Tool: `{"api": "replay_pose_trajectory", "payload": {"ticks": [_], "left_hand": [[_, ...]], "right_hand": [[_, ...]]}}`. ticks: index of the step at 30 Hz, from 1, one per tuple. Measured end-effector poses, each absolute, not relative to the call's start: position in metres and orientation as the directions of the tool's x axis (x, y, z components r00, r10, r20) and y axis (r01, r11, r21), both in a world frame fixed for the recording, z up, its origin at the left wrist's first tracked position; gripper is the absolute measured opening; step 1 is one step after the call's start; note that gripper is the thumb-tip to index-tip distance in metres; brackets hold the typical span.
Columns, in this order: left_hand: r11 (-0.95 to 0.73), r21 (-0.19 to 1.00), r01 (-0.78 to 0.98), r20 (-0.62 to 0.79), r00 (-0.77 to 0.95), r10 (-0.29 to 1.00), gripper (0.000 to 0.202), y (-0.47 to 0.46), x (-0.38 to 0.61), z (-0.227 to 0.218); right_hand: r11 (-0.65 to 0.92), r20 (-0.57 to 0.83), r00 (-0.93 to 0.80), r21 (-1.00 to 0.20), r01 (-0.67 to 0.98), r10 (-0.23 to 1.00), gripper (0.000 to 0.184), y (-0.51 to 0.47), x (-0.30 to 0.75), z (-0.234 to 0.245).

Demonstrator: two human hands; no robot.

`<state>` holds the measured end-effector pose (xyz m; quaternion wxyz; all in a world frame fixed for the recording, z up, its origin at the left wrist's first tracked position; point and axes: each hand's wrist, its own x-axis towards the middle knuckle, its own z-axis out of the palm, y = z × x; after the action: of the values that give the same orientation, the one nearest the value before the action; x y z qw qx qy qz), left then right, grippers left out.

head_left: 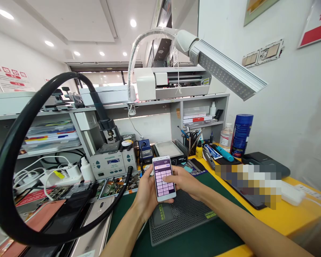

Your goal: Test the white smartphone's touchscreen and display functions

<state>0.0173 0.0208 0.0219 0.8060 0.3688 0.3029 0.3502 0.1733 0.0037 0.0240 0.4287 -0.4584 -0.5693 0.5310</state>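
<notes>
A white smartphone (165, 194) is held upright and tilted towards me, its lit screen showing a grid of boxes on a purple page. My left hand (146, 192) cradles it from the left side and from behind, the thumb along the left edge. From the right comes my right hand (186, 180), its thumb lying on the screen and its other fingers partly hidden beside and behind the phone's right edge. Below the phone lies a grey perforated mat (183, 217) on a green work mat (222, 230).
A thick black hose (5, 160) loops at the left from a grey hot-air station (107, 166). An LED lamp (227, 67) hangs overhead. Several phones and circuit boards lie left. At the right stand a blue can (241, 135), a clear bottle (226, 137) and a tool holder (190, 144).
</notes>
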Motion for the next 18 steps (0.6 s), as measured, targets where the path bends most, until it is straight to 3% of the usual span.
{"api": "replay_pose_trajectory", "payload": {"ticks": [6, 18], "left_hand": [[0.440, 0.837, -0.326, -0.201, 0.564, 0.801, 0.059, 0.019, 0.021, 0.014], [0.462, 0.829, -0.315, -0.228, 0.564, 0.794, 0.065, 0.021, 0.022, 0.012]], "right_hand": [[0.121, 0.119, -0.023, -0.979, 0.167, 0.993, 0.025, 0.005, 0.160, 0.014], [0.146, 0.138, -0.095, -0.986, 0.077, 0.986, 0.022, 0.009, 0.165, 0.009]]}}
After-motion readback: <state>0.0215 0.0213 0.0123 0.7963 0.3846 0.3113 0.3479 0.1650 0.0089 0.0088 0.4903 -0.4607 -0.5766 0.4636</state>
